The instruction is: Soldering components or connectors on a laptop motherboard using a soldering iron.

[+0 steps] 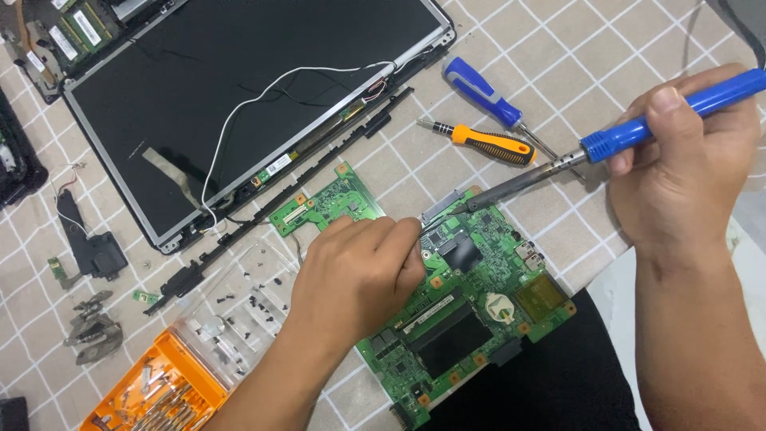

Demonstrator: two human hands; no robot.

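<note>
Left hand point(359, 267) at frame centre, fingers pinched, steadies green motherboard point(471, 307); right hand point(686, 164) grips soldering iron point(606, 144), whose tip should stay steady on the joint.

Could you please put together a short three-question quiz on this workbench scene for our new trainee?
1. True or false: the right hand holds a blue-handled soldering iron with its tip at the far edge of the green circuit board.
2. What does the left hand rest on?
A. the laptop screen panel
B. the green circuit board
C. the orange bit case
3. Which two screwdrivers lie on the checked cloth beyond the board?

Key:
1. True.
2. B.
3. A blue-handled screwdriver and an orange-and-black screwdriver.
</note>
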